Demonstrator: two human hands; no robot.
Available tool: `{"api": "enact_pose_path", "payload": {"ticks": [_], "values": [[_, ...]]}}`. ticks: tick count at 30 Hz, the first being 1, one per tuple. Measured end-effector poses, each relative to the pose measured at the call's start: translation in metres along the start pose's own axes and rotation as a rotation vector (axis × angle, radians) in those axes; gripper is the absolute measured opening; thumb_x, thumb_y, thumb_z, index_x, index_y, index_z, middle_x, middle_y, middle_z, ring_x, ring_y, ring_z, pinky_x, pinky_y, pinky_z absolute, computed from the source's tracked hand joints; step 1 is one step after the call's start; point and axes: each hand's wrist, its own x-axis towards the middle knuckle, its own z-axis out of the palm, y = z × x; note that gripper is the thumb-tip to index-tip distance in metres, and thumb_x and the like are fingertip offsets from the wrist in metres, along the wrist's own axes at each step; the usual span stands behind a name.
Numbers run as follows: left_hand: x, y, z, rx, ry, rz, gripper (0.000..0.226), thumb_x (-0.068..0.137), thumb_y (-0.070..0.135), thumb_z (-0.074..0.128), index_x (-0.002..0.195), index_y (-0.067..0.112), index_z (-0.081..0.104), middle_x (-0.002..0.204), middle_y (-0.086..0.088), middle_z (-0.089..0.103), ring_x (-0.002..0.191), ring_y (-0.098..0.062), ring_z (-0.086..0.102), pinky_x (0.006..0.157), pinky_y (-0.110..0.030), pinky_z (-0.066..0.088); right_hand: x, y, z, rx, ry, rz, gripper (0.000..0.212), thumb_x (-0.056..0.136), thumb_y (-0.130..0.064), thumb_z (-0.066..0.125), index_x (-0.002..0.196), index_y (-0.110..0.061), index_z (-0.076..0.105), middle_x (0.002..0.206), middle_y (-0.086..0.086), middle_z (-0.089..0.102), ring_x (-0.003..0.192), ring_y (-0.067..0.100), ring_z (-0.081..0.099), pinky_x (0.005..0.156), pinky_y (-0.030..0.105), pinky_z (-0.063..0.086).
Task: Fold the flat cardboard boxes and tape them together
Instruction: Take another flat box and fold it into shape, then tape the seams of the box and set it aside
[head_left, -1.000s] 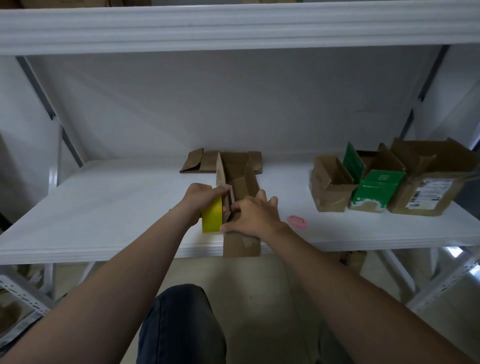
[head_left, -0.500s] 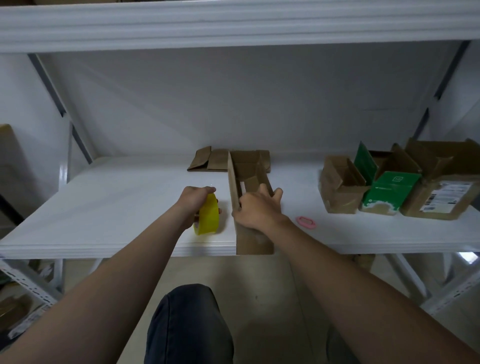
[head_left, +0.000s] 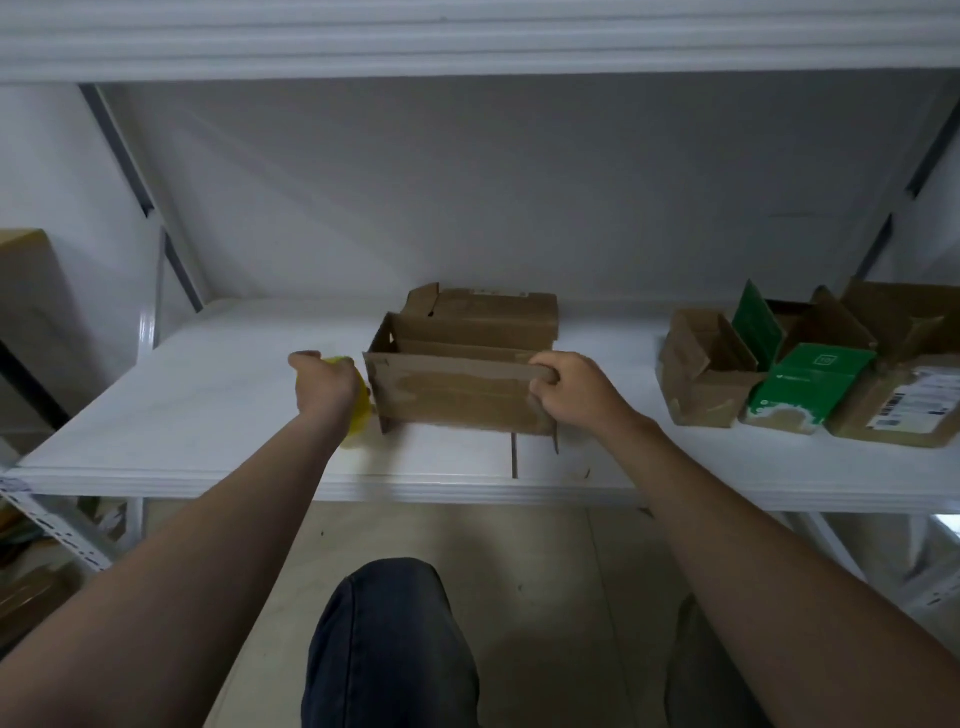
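On the white shelf (head_left: 208, 405) in front of me, the cardboard box (head_left: 457, 400) stands open-topped with its long side facing me, a little back from the front edge. My right hand (head_left: 571, 392) has its fingers curled over the rim of the near wall at the right end. My left hand (head_left: 324, 387) is closed round the yellow tape roll (head_left: 359, 415) at the box's left end — touching it or just beside it, I cannot tell. Flat cardboard (head_left: 493, 312) lies behind the box; a green box (head_left: 810, 384) stands well apart to the right.
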Motion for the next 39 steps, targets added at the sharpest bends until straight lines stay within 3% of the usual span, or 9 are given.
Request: {"api": "enact_pose_path", "payload": {"ticks": [3, 8, 15, 20, 23, 26, 28, 31, 39], "values": [[-0.001, -0.008, -0.001, 0.059, -0.052, -0.006, 0.063, 0.094, 0.038, 0.068, 0.139, 0.01, 0.034, 0.136, -0.019, 0.049, 0.122, -0.042, 0.051, 0.103, -0.051, 0.045, -0.005, 0.006, -0.007, 0.066, 0.068, 0.0, 0.022, 0.089, -0.008, 0.056, 0.081, -0.026, 0.067, 0.082, 0.0, 0.067, 0.08, 0.017, 0.063, 0.065, 0.027, 0.046], [-0.008, -0.016, 0.008, 0.01, -0.202, -0.074, 0.084, 0.08, 0.054, 0.079, 0.141, 0.012, 0.04, 0.137, -0.009, 0.047, 0.124, -0.033, 0.048, 0.098, -0.049, 0.044, -0.007, 0.016, -0.01, 0.089, 0.16, 0.053, 0.019, 0.091, -0.011, 0.054, 0.082, -0.022, 0.067, 0.081, 0.001, 0.065, 0.077, 0.014, 0.06, 0.061, 0.025, 0.043], [-0.008, -0.016, 0.026, 0.156, -0.248, -0.012, 0.069, 0.081, 0.019, 0.083, 0.134, 0.019, 0.039, 0.123, -0.01, 0.049, 0.109, -0.03, 0.052, 0.089, -0.041, 0.05, -0.007, 0.028, -0.012, 0.217, 0.2, 0.132, 0.027, 0.091, -0.014, 0.055, 0.065, -0.022, 0.053, 0.068, -0.001, 0.054, 0.069, 0.016, 0.052, 0.064, 0.029, 0.038], [-0.002, -0.021, 0.036, 0.15, -0.25, -0.008, 0.065, 0.084, 0.014, 0.077, 0.135, 0.025, 0.039, 0.123, -0.007, 0.046, 0.108, -0.032, 0.05, 0.091, -0.045, 0.05, -0.002, 0.039, -0.009, 0.217, 0.265, 0.181, 0.01, 0.085, -0.027, 0.063, 0.077, -0.022, 0.058, 0.088, 0.0, 0.063, 0.085, 0.017, 0.061, 0.072, 0.035, 0.05], [0.002, -0.02, 0.039, 0.068, -0.219, -0.036, 0.056, 0.097, 0.031, 0.064, 0.142, 0.021, 0.031, 0.136, -0.013, 0.044, 0.117, -0.036, 0.048, 0.101, -0.047, 0.045, 0.003, 0.042, -0.007, 0.18, 0.321, 0.181, 0.013, 0.084, -0.026, 0.07, 0.088, -0.017, 0.062, 0.101, 0.0, 0.06, 0.093, 0.018, 0.059, 0.077, 0.033, 0.053], [0.006, -0.019, 0.042, -0.007, -0.204, -0.065, 0.066, 0.1, 0.052, 0.052, 0.148, 0.016, 0.024, 0.151, -0.017, 0.037, 0.135, -0.038, 0.04, 0.108, -0.047, 0.036, 0.01, 0.047, -0.005, 0.164, 0.318, 0.2, 0.043, 0.085, -0.023, 0.075, 0.122, -0.019, 0.056, 0.115, 0.003, 0.058, 0.1, 0.022, 0.06, 0.081, 0.035, 0.055], [0.006, -0.017, 0.043, 0.013, -0.24, -0.059, 0.084, 0.091, 0.058, 0.064, 0.149, 0.015, 0.021, 0.15, -0.015, 0.037, 0.135, -0.037, 0.04, 0.105, -0.044, 0.037, 0.013, 0.047, -0.004, 0.159, 0.293, 0.202, 0.072, 0.086, -0.023, 0.076, 0.146, -0.028, 0.036, 0.125, 0.005, 0.052, 0.102, 0.023, 0.058, 0.084, 0.038, 0.056], [0.006, -0.019, 0.047, 0.107, -0.254, -0.011, 0.1, 0.076, 0.04, 0.087, 0.146, 0.014, 0.021, 0.143, -0.014, 0.043, 0.126, -0.034, 0.046, 0.097, -0.041, 0.043, 0.02, 0.044, -0.008, 0.125, 0.2, 0.165, 0.092, 0.087, -0.028, 0.076, 0.155, -0.042, 0.015, 0.124, 0.001, 0.04, 0.097, 0.02, 0.051, 0.082, 0.037, 0.052], [0.01, -0.023, 0.056, 0.26, -0.12, 0.129, 0.088, 0.079, 0.032, 0.084, 0.142, 0.012, 0.026, 0.127, -0.017, 0.055, 0.118, -0.039, 0.055, 0.095, -0.047, 0.047, 0.032, 0.068, 0.012, -0.154, 0.009, 0.153, 0.034, 0.092, -0.019, 0.064, 0.124, -0.028, 0.07, 0.122, 0.005, 0.054, 0.104, 0.026, 0.06, 0.095, 0.034, 0.05]]}}
